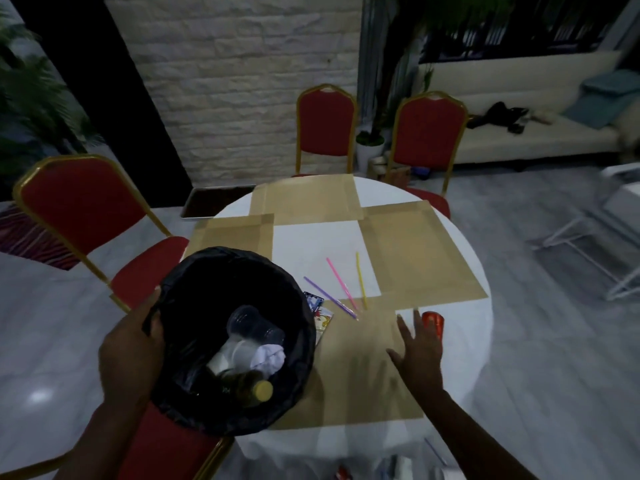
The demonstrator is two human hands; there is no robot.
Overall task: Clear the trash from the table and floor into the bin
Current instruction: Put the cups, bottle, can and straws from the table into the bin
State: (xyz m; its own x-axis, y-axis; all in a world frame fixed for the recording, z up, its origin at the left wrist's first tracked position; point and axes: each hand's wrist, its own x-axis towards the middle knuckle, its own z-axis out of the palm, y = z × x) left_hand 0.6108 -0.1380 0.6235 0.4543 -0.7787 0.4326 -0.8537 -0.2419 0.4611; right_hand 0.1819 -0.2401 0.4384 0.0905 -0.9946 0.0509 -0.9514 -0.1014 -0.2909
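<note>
My left hand (133, 344) grips the left rim of a bin lined with a black bag (194, 289), held over the table's near-left edge. Inside lie clear plastic cups (254, 329), crumpled white paper (270, 356) and a bottle with a yellow cap (261, 390). My right hand (420, 348) hovers open over the brown mat, fingers spread, just short of a red can (434, 322) lying near the right edge. Three straws, purple (329, 296), pink (341, 284) and yellow (361, 280), lie on the round white table (315, 244). A printed wrapper (320, 311) pokes out beside the bin.
Brown paper mats (415, 251) cover parts of the table. Red chairs with gold frames stand at the left (83, 202), at the back (325, 126) and back right (427, 131). More litter (398, 467) lies on the floor below the near table edge. A white sofa (519, 133) is far right.
</note>
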